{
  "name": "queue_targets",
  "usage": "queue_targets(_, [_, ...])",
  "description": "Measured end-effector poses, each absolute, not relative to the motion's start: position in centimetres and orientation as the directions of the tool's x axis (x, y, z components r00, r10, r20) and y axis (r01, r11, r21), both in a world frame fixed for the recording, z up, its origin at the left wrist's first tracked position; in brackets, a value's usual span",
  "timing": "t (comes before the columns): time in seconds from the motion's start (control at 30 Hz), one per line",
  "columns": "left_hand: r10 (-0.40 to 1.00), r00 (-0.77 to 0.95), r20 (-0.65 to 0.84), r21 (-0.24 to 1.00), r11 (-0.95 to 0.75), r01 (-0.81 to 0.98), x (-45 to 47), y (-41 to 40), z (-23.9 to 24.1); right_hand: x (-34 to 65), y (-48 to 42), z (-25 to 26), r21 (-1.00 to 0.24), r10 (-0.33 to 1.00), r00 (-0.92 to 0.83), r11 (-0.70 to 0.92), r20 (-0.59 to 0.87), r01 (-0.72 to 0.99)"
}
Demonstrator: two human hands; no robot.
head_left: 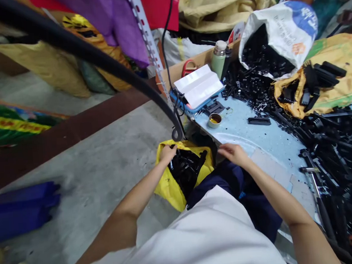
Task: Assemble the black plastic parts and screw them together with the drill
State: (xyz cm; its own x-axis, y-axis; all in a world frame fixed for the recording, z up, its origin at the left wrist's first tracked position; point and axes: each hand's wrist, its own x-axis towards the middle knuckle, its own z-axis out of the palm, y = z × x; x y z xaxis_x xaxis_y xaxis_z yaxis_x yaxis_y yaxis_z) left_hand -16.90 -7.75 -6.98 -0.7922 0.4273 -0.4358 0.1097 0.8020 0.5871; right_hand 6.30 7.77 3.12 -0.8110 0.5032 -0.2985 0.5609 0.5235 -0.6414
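A yellow bag (169, 184) stands with its mouth wide between my legs and the table, holding many black plastic parts (186, 167). My left hand (167, 152) is over the bag's far left rim, its fingers drawn together. Whether it pinches the rim or a small part cannot be made out. To the right of the bag, my right hand (234, 153) hovers above my dark trousers near the table edge. Its fingers are curled together, and anything between them is too small or hidden to see.
A black curved bar (123, 73) hangs across the upper left, ending above the bag. On the blue table (239, 133) are a small round tin (214, 120), a flask (219, 60), a white sack (280, 32) and heaped black parts (342, 148). Blue material (21, 211) lies on the floor.
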Motion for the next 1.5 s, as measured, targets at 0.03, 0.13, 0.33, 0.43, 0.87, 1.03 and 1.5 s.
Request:
queue_targets(0.03, [0.47,-0.788,-0.398,0.62,0.771,0.146,-15.6,-7.2,-6.4,6.8,9.9,4.0,-0.527,0.604,-0.756,0.57,-0.25,0.63])
queue_targets(0.13, [0.703,-0.677,-0.218,0.869,0.456,0.194,-10.7,-5.0,-3.9,8.3,16.1,5.7,-0.208,0.787,-0.603,0.572,-0.134,0.793])
queue_targets(0.33, [0.917,-0.338,0.213,0.953,-0.119,0.28,-4.3,7.3,2.1,10.1,20.7,5.7,-0.099,0.827,-0.552,0.543,-0.109,0.834])
queue_targets(0.43, [0.881,-0.412,0.23,0.86,0.014,0.511,-5.4,16.7,4.6,11.4,19.7,4.8,-0.053,0.835,-0.538,0.536,-0.114,0.843])
queue_targets(0.87, [0.628,-0.765,-0.147,0.644,0.647,0.408,-14.7,32.5,1.9,26.4,6.3,-4.4,-0.099,0.877,-0.321,0.377,0.359,0.921])
queue_targets(1.03, [0.585,-0.795,-0.16,0.548,0.723,0.421,-15.4,33.6,1.0,25.4,5.5,-3.6,-0.127,0.886,-0.276,0.343,0.373,0.931])
queue_targets(1.5, [0.773,-0.584,-0.25,0.432,0.628,0.647,-7.2,29.8,1.6,24.2,6.0,-3.0,-0.177,0.915,-0.219,0.291,0.34,0.94])
